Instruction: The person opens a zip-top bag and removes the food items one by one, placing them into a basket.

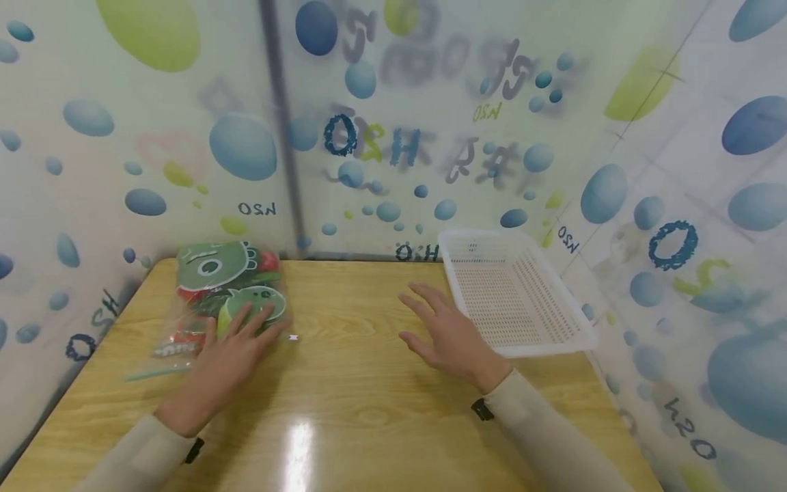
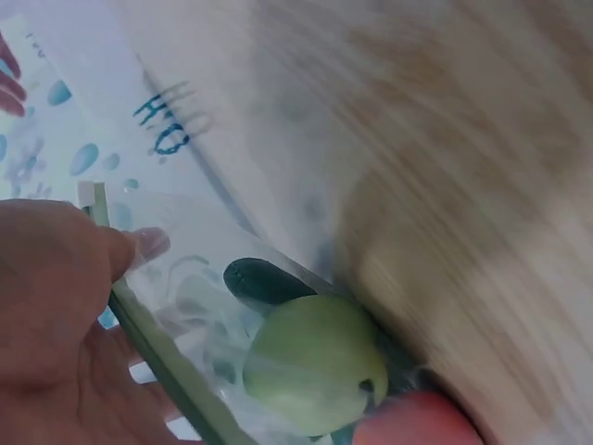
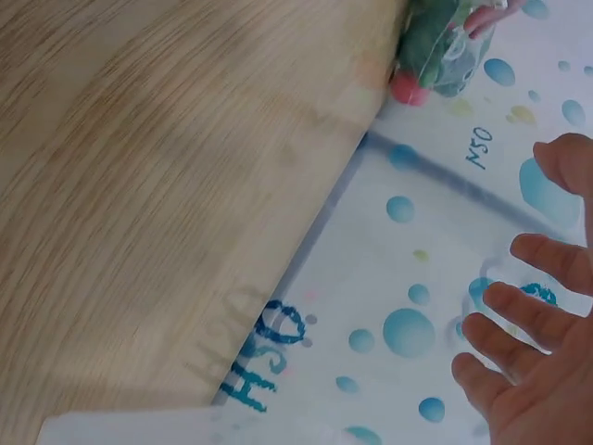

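Head view: a clear bag with green cartoon prints (image 1: 215, 266) lay at the left of the tabletop (image 1: 363, 383).
Left hand (image 1: 230, 362): fingers spread over the bag in the head view; thumb and fingers at its green zip strip (image 2: 171, 362) in the left wrist view. Could not tell whether they were clamped.
Bag contents: a pale green round piece (image 2: 315, 362) between a dark green piece (image 2: 264, 281) and a red piece (image 2: 417, 422).
Right hand (image 1: 451, 338): fingers apart, holding nothing.
White basket (image 1: 522, 294): just beside the right hand; contact unclear.
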The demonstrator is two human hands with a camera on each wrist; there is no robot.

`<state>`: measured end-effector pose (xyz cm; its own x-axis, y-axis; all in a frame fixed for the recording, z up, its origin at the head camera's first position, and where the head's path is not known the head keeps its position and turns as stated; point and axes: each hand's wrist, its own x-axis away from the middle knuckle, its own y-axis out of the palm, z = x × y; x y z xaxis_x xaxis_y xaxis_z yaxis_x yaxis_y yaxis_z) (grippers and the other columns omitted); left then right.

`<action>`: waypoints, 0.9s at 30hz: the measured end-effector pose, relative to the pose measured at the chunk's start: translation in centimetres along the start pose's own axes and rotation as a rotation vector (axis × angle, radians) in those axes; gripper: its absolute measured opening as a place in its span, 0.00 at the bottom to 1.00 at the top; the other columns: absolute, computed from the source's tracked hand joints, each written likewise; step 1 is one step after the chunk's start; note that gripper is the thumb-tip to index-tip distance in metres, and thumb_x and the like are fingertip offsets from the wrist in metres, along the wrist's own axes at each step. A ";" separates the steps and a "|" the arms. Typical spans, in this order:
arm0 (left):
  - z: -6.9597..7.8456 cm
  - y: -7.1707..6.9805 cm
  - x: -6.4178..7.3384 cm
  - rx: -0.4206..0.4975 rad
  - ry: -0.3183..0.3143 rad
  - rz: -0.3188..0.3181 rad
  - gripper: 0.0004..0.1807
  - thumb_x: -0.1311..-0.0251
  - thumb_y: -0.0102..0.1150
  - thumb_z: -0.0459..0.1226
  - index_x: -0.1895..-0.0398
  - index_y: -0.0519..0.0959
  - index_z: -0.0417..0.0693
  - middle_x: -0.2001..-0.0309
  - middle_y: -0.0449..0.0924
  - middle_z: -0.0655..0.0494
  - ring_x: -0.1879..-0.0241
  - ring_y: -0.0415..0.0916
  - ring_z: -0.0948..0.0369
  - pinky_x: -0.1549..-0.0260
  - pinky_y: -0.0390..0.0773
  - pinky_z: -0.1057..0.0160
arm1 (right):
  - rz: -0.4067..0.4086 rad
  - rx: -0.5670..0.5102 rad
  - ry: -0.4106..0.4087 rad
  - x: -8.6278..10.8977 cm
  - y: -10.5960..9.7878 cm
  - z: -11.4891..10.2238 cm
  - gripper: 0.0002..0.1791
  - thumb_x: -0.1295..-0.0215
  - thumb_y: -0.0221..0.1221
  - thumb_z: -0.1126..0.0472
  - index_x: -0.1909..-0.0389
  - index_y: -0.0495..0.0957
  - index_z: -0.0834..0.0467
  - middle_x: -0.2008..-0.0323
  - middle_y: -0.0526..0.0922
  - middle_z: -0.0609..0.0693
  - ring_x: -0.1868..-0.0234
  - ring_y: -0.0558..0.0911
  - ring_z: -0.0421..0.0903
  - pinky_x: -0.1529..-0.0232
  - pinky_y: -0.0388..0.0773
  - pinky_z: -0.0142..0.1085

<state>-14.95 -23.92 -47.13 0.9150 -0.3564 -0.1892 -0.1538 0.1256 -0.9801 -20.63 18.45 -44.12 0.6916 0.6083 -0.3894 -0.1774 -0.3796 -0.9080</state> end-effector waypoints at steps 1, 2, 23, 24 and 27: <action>0.1 -0.1 -0.2 0.014 -0.006 -0.003 0.39 0.18 0.53 0.23 0.11 0.73 0.61 0.09 0.65 0.39 0.13 0.62 0.23 0.33 0.60 0.01 | 0.008 -0.007 -0.013 -0.3 0.0 -0.3 0.38 0.17 0.72 0.48 0.14 0.74 0.57 0.15 0.75 0.64 0.15 0.77 0.63 0.26 0.88 0.56; 0.2 -0.2 -0.5 0.029 -0.012 -0.003 0.38 0.17 0.54 0.23 0.11 0.73 0.61 0.09 0.65 0.39 0.13 0.62 0.22 0.34 0.60 0.01 | 0.012 -0.017 -0.024 -0.6 0.0 -0.6 0.38 0.17 0.72 0.49 0.14 0.74 0.57 0.16 0.75 0.64 0.16 0.78 0.63 0.27 0.88 0.56; 6.1 -0.7 -4.9 0.280 0.040 0.133 0.25 0.14 0.62 0.33 0.19 0.82 0.51 0.17 0.77 0.34 0.24 0.77 0.21 0.39 0.87 0.21 | 0.020 -0.259 -0.175 -4.5 3.1 -4.4 0.29 0.17 0.72 0.61 0.22 0.79 0.64 0.31 0.86 0.59 0.39 0.93 0.52 0.39 0.93 0.39; 6.5 -0.6 -5.0 0.288 0.048 0.138 0.25 0.14 0.62 0.33 0.19 0.83 0.50 0.17 0.78 0.34 0.25 0.78 0.21 0.40 0.87 0.22 | 0.025 -0.271 -0.173 -4.4 3.2 -4.5 0.28 0.17 0.72 0.62 0.22 0.79 0.64 0.32 0.86 0.59 0.40 0.93 0.52 0.39 0.93 0.38; 7.4 -0.6 -5.3 0.310 0.059 0.136 0.24 0.13 0.62 0.33 0.20 0.83 0.49 0.17 0.78 0.35 0.24 0.78 0.21 0.44 0.90 0.25 | 0.051 -0.307 -0.167 -4.3 3.5 -4.6 0.26 0.18 0.72 0.65 0.25 0.81 0.65 0.35 0.87 0.59 0.42 0.94 0.52 0.40 0.93 0.36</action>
<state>-16.95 -15.22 -45.05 0.8695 -0.3687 -0.3286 -0.1435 0.4480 -0.8824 -21.00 11.28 -44.86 0.5591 0.6786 -0.4763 0.0273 -0.5892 -0.8075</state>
